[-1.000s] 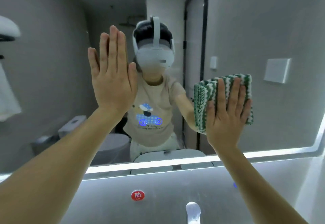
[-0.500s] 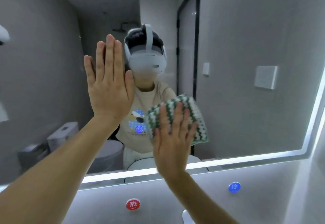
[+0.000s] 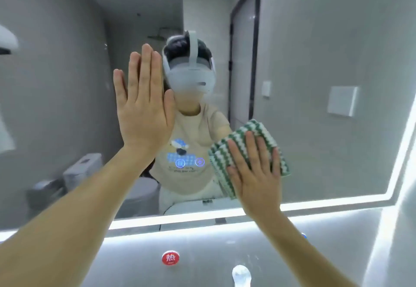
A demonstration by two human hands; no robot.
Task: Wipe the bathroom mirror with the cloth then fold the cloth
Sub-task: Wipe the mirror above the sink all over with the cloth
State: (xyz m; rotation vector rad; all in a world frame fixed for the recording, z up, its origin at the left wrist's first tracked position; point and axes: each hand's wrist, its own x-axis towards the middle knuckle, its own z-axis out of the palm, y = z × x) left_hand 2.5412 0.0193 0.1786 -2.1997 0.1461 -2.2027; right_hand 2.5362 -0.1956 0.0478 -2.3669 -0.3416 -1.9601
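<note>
The bathroom mirror fills most of the view, edged by a lit white strip along its bottom and right side. My left hand lies flat against the glass left of centre, fingers straight and together, holding nothing. My right hand presses a folded green-and-white zigzag cloth against the lower middle of the mirror, palm flat over it. The cloth's upper and left parts show around my fingers. The mirror reflects a person wearing a white headset.
Below the mirror, a grey wall panel carries a red round hot-water badge and a chrome tap top at the bottom edge. A small blue badge peeks out behind my right forearm. The reflection shows a toilet and a door.
My right hand slid the cloth from the right side of the mirror leftward toward the centre, then a little back to the right. My left hand stayed pressed on the glass.
</note>
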